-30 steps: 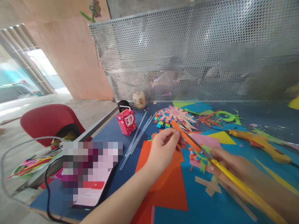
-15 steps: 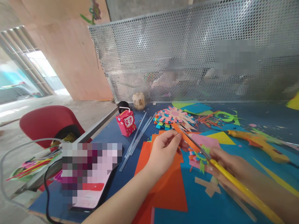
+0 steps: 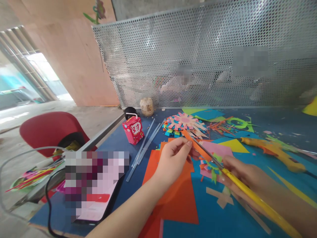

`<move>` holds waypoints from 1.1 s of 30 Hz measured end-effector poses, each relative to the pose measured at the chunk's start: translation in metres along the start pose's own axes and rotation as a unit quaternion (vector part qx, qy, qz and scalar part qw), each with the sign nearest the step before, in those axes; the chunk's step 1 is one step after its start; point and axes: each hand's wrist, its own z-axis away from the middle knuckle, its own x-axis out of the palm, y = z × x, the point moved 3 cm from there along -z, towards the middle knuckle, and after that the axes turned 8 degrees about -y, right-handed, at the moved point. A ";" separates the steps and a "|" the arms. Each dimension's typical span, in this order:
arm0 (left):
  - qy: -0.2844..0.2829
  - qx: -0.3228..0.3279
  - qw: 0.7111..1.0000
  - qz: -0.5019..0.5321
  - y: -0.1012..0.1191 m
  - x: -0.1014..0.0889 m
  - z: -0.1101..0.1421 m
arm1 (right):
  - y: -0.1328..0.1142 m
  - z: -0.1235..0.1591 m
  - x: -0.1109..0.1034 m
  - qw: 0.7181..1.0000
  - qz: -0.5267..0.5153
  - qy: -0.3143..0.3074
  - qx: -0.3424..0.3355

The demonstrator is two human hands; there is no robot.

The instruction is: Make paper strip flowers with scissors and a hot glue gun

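Between the thumb and fingers of my left hand (image 3: 174, 158) is an orange paper strip (image 3: 201, 150), held up over the table. My right hand (image 3: 244, 175) grips yellow-handled scissors (image 3: 257, 200), their blades lying along the strip's edge. Beneath my left wrist lie orange paper sheets (image 3: 179, 201). A small fringed paper flower (image 3: 210, 167) rests on pink paper below the blades. Farther back sits a pile of larger fringed paper flowers (image 3: 184, 122) in pink, blue and orange.
A yellow glue gun (image 3: 277, 152) lies at right. Clear glue sticks (image 3: 146, 145), a red drink carton (image 3: 133, 130) and a phone (image 3: 104, 188) are at left. Blue sheets and paper scraps (image 3: 220, 127) cover much of the table (image 3: 109, 135). A perforated metal screen (image 3: 153, 56) stands behind.
Both hands, the strip and the scissors keep nearly the same positions. The view has shifted very slightly.
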 end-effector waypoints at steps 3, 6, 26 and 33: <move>-0.022 -0.002 1.000 -0.004 -0.002 0.001 0.001 | 0.003 -0.001 0.001 1.000 0.000 -0.008 0.000; -0.035 -0.002 0.999 -0.007 -0.004 0.003 0.002 | 0.006 -0.001 0.002 1.000 -0.004 -0.028 0.013; -0.082 -0.018 0.996 0.029 -0.004 0.007 0.003 | 0.021 -0.007 0.007 0.998 -0.021 -0.054 -0.016; -0.075 -0.024 0.996 0.029 -0.005 0.007 0.002 | 0.015 -0.005 0.006 1.000 -0.006 -0.021 -0.005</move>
